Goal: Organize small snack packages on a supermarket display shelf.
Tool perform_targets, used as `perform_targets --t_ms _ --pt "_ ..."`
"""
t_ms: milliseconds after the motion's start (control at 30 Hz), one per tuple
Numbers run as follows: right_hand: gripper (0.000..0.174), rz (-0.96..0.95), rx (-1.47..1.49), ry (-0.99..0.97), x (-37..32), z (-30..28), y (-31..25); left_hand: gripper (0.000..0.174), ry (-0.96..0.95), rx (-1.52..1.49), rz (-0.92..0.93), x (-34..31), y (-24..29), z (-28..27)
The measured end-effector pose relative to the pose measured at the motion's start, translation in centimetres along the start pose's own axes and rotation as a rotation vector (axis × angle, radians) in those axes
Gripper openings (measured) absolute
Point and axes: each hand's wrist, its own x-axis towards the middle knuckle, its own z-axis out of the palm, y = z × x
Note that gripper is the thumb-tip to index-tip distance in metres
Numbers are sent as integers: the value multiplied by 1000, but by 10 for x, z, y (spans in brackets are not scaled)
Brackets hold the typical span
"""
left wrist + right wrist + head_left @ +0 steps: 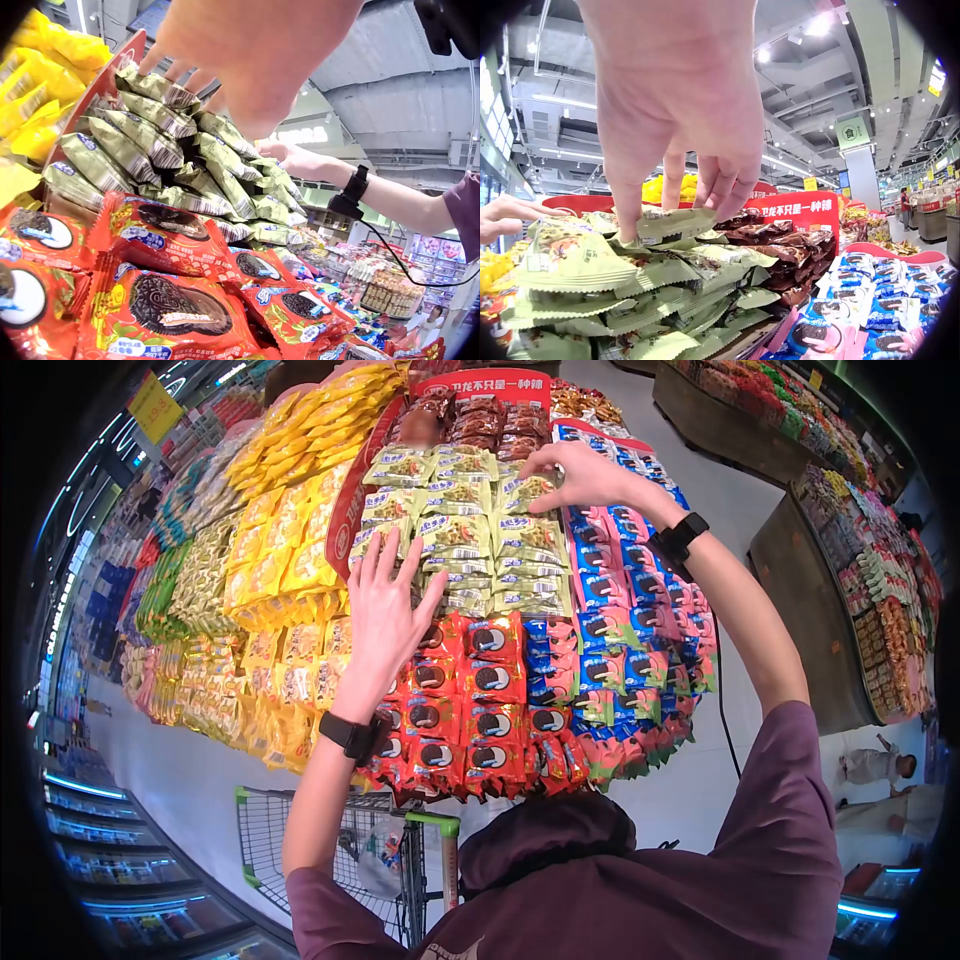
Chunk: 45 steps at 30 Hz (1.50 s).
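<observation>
Stacked pale green snack packets (455,540) fill the middle of the display. My left hand (382,600) lies over their left column in the head view, fingers spread and fairly straight; the left wrist view shows its fingertips at the top of the green stack (154,124). At the right column is my right hand (590,478). In the right wrist view, the fingers and thumb of this hand (679,112) bend down around one green packet (673,225) on top of the pile and pinch it.
Red cookie packets (492,680) lie in front, yellow bags (300,545) at left, blue and pink packets (605,590) at right. Brown packets (476,422) and a red sign (500,385) stand behind. A shopping cart (290,830) is below the display; a black cable (722,700) hangs at right.
</observation>
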Motion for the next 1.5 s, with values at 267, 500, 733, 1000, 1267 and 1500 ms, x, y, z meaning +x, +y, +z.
perform_targets --t_ms 267,500,733,1000,1267,1500 --pt "53 -67 62 132 3 33 2 54 -2 -6 -2 1 1 -1" --pt "69 79 112 119 -7 26 -9 58 32 -38 1 1 2 -3" --pt "47 414 455 118 -21 15 42 35 133 -78 172 50 14 -44" --pt "35 720 1032 -153 -24 22 20 42 -411 -342 415 175 40 -10" --pt "28 688 1120 -212 -29 25 17 64 -620 -204 408 196 67 36" --pt "28 569 1007 -267 -27 26 28 60 -563 -263 448 194 62 45"
